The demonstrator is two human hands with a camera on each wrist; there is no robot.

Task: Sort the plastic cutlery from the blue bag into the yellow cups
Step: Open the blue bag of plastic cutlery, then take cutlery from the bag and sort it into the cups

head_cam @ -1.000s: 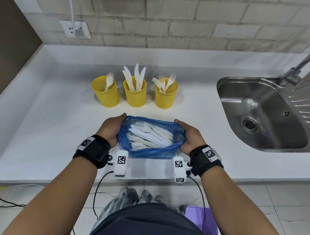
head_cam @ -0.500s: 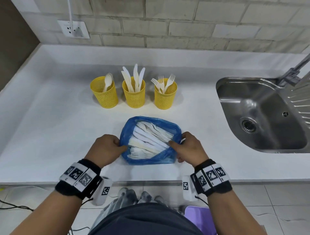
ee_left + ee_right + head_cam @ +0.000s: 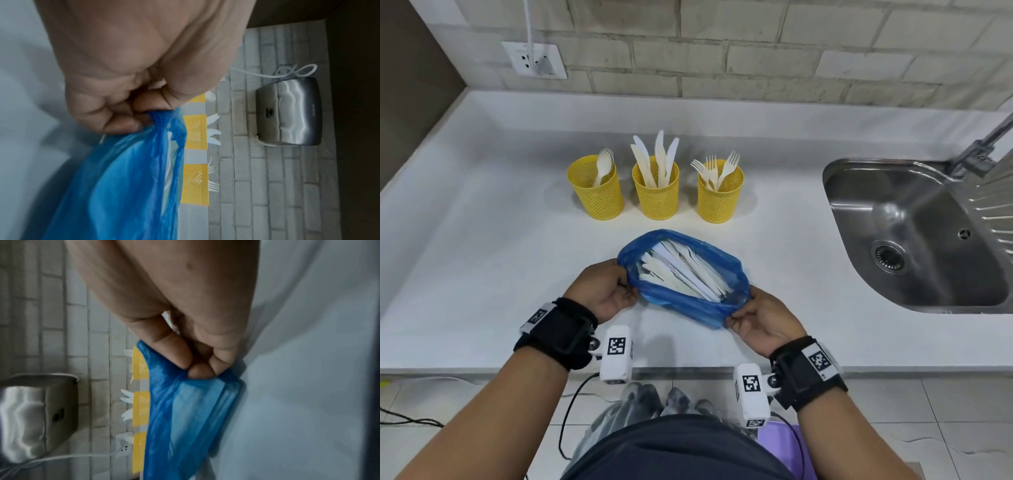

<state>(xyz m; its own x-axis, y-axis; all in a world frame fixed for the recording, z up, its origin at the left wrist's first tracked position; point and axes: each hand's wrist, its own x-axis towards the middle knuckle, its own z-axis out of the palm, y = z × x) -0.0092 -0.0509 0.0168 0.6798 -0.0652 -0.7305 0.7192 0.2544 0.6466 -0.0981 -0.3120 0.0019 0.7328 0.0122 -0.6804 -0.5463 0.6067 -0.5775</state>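
Cutlery (image 3: pixel 681 270) mostly unsorted in blue bag (image 3: pixel 698 308); your left hand (image 3: pixel 599 291) and right hand (image 3: pixel 763 322) pinch its rim, yellow cups (image 3: pixel 655 188) partly filled.

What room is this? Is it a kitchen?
Probably a kitchen or a pantry corner: there is a steel sink with a tap set into a white counter, and a tiled wall behind.
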